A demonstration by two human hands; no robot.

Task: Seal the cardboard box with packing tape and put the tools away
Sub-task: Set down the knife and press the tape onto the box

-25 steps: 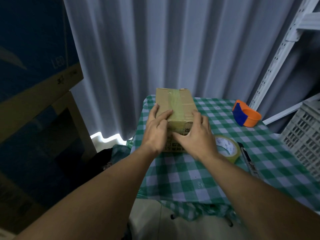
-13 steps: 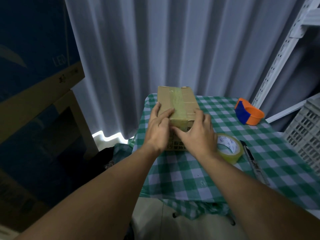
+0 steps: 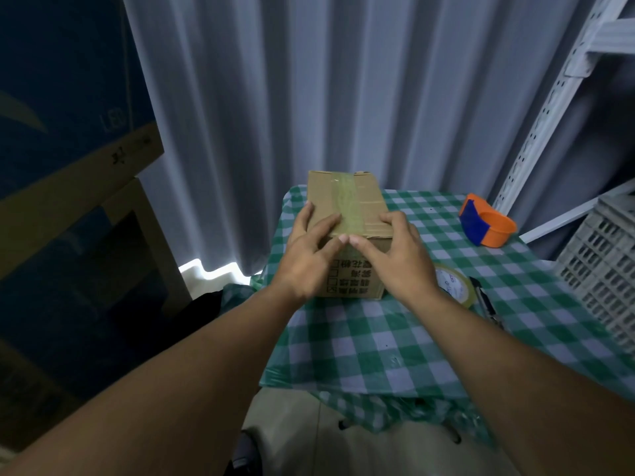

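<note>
The left hand [image 3: 307,257] lies flat and open on the near left corner of the cardboard box [image 3: 347,214], fingers spread over the top edge and thumb angled across the front face, gripping nothing. The right hand [image 3: 398,259] is likewise open, palm down against the box's near right corner, with its fingers curling over the top edge; its index fingertip almost meets the left thumb tip at the middle of the near top edge. Between the two hands a strip of clear packing tape [image 3: 347,207] runs lengthwise along the top of the box and reaches that near edge. The box rests on a table covered in a green checked cloth [image 3: 360,345], toward the far left corner, with printed characters showing on its front face. Just to the right of the box, partly hidden behind the right wrist, a tape roll [image 3: 455,285] lies flat, and a dark utility knife [image 3: 486,302] lies just beside the roll, farther from the box. Well to the right of the box, near the table's far edge, sits an orange and blue tape dispenser [image 3: 486,225]. Right of that, a pale plastic crate [image 3: 604,262] stands at the table's edge.
</note>
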